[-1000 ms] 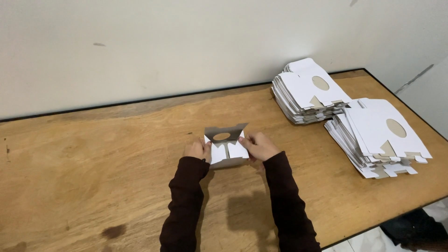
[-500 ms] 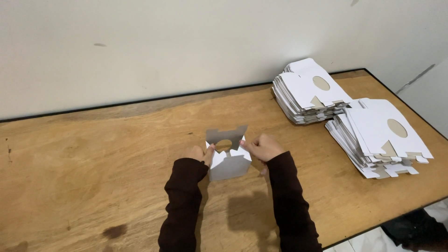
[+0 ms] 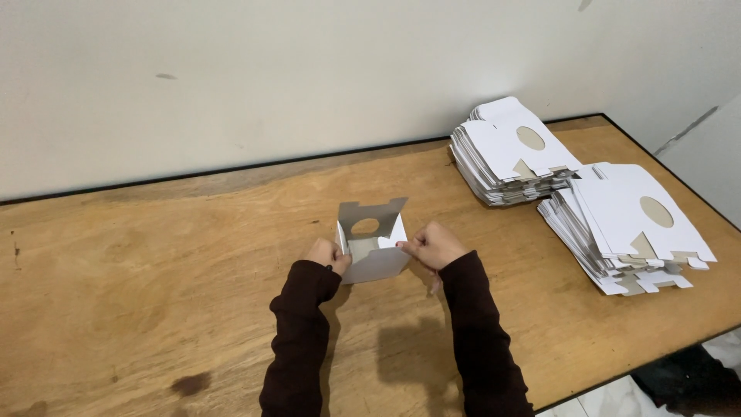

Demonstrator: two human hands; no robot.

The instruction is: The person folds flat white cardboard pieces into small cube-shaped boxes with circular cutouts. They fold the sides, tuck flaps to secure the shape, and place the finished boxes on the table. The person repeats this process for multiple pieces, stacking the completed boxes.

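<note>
Left hand point(image 3: 327, 253) and right hand point(image 3: 432, 245) both pinching a half-folded white carton point(image 3: 376, 251) above the desk point(image 3: 154, 293); 2 flat-carton stacks point(image 3: 509, 150) well apart.

Small white carton point(image 3: 372, 249) between the left hand point(image 3: 327, 253) and right hand point(image 3: 434, 245): a second ago a flattened blank pressed low to the worktop point(image 3: 154, 293), it is now opened into a box shape, its side walls upright. The hands have drawn slightly apart, each pinching a side flap.
</note>
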